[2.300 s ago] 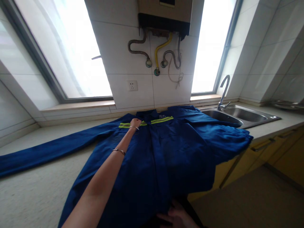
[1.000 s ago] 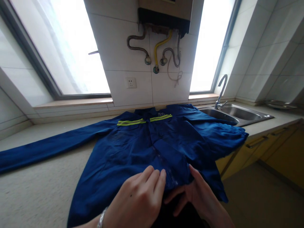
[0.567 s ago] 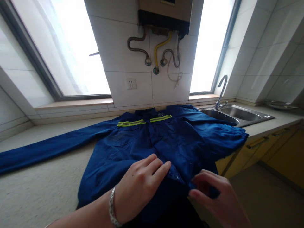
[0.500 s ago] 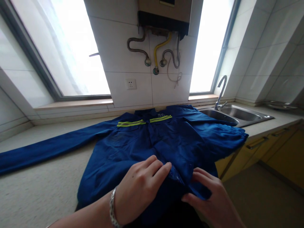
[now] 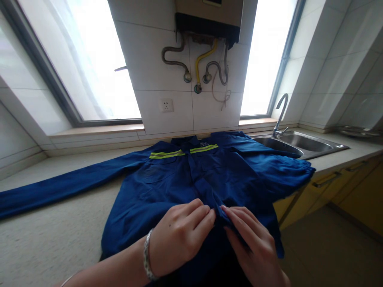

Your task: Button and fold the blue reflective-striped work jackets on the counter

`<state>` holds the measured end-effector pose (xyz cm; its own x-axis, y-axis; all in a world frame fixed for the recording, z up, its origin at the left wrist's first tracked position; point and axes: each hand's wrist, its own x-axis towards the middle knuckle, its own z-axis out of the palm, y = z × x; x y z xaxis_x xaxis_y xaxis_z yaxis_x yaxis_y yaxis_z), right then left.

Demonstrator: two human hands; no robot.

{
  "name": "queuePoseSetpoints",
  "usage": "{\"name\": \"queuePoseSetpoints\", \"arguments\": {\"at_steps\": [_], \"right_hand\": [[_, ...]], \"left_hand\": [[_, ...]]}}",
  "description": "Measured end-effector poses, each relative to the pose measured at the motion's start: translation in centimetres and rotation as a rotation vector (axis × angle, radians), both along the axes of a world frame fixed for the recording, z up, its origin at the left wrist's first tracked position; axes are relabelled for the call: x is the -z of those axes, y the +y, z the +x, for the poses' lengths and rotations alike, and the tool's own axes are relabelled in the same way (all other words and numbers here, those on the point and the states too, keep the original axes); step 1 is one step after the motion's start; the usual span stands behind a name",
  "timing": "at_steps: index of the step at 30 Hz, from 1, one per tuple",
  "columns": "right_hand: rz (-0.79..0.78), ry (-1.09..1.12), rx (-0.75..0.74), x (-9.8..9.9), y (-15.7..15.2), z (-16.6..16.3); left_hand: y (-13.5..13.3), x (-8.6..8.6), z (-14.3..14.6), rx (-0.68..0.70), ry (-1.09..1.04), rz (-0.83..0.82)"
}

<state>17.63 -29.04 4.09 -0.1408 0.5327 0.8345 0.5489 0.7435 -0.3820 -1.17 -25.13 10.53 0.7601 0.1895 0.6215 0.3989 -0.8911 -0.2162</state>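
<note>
A dark blue work jacket (image 5: 167, 187) with yellow-green reflective strips (image 5: 167, 154) across its chest lies spread over the counter, collar toward the wall. One sleeve (image 5: 74, 179) stretches out to the left; the other side bunches near the sink. My left hand (image 5: 182, 231), with a silver bracelet (image 5: 147, 255) at the wrist, pinches the front opening's edge near the lower hem. Close beside it, my right hand (image 5: 251, 239) grips the opposite front edge between thumb and fingers. The fingertips nearly meet, and the cloth between them hides any button there.
A steel sink (image 5: 314, 141) with a tap (image 5: 279, 115) is set into the counter (image 5: 60, 235) on the right. Yellow cabinets (image 5: 326, 195) with handles run below. On the tiled wall hang a water heater (image 5: 209, 20) and its pipes, above a socket (image 5: 166, 105).
My right hand has moved left and up, bringing its jacket edge against the one in my left hand. My left hand stays nearly in place; the view has shifted slightly.
</note>
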Motion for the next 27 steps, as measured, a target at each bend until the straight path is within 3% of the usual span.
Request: {"name": "queuePoseSetpoints", "arguments": {"at_steps": [5, 12, 21, 27], "right_hand": [[0.043, -0.072, -0.012, -0.24, -0.16, -0.03], [-0.045, -0.144, -0.029, -0.48, 0.19, 0.37], [-0.172, -0.211, -0.151, -0.72, 0.61, 0.85], [-0.202, -0.356, -0.118, -0.68, 0.69, 0.54]], "left_hand": [[-0.12, 0.01, 0.07, 0.014, -0.024, 0.058], [-0.03, 0.03, 0.08, -0.022, -0.061, 0.163], [0.15, 0.10, 0.59, -0.009, 0.103, -0.166], [0.28, 0.73, 0.46, -0.070, 0.212, -0.276]]}}
